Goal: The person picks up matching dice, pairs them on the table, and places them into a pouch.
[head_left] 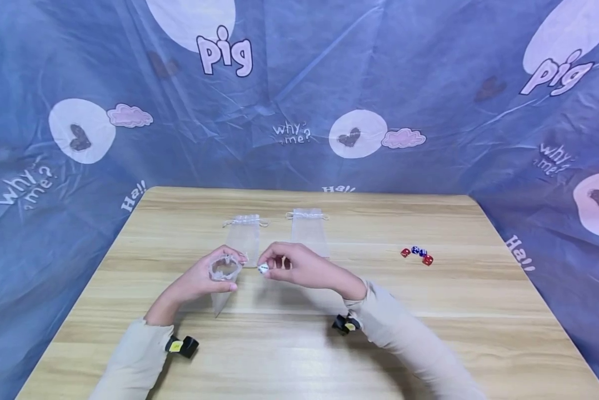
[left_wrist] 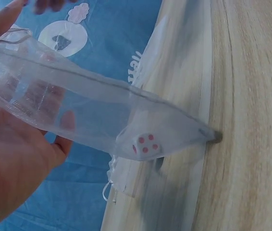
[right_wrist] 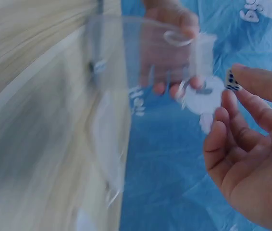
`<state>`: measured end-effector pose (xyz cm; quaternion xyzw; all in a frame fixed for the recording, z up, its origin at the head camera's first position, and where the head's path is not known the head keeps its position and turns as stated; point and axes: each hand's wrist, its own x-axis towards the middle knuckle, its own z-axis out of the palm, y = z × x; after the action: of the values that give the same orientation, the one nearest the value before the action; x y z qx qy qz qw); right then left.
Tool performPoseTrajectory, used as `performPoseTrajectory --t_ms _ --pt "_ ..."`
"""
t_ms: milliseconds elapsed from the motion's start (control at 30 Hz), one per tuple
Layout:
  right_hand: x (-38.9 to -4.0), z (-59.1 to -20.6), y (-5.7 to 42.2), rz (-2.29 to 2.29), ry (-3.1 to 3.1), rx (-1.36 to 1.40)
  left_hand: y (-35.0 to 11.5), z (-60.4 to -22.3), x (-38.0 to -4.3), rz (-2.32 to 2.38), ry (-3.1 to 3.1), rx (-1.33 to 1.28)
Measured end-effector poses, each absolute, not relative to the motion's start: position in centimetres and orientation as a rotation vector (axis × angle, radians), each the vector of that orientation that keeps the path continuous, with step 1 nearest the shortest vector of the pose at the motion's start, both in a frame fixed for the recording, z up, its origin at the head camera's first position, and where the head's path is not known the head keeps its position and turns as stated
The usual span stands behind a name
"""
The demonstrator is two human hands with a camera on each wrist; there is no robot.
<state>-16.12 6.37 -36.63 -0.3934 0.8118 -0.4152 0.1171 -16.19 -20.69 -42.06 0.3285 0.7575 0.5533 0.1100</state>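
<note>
One white die [left_wrist: 148, 145] lay inside the sheer drawstring pouch [left_wrist: 107, 113] clasped by fingers of the left hand [head_left: 196, 280]; beside it, fingers of the right hand [head_left: 303, 265] pinched a second die [head_left: 263, 268].

Place: a sheeted-off tabletop recording booth; the room type beyond is hidden
Walls: blue printed sheeting [head_left: 309, 78] on three sides
Surface: wood-grain table [head_left: 289, 361]
Gear: small wrist-worn cameras [head_left: 189, 347]

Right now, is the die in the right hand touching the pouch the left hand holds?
Apart: the right wrist view shows blue backdrop between die and pouch.
</note>
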Motion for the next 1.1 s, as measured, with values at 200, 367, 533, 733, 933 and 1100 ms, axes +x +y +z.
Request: performPoseTrajectory --t_ms 200,367,533,733,933,1100 --pt "-16.2 -35.3 3.6 -1.204 2.430 -1.228 -20.7 -42.1 -16.3 1.622 2.172 0.936" --pt "-16.3 -34.8 1.7 -1.175 2.467 -1.275 -20.9 -42.1 -16.3 1.651 2.132 0.962" --pt "-16.5 -35.1 0.2 -1.118 2.498 -1.299 -21.2 -42.0 -16.0 1.645 2.165 0.914" --pt "-16.7 -35.4 -0.3 -1.119 2.486 -1.255 -21.3 -42.0 -15.6 1.624 2.227 0.847" --pt "-17.3 -36.1 1.0 -1.198 2.456 -1.177 -21.4 -41.9 -15.5 1.653 2.213 0.828" --pt "-18.0 -36.9 1.9 -1.182 2.455 -1.135 -21.6 -42.0 -15.5 1.676 2.214 0.875"
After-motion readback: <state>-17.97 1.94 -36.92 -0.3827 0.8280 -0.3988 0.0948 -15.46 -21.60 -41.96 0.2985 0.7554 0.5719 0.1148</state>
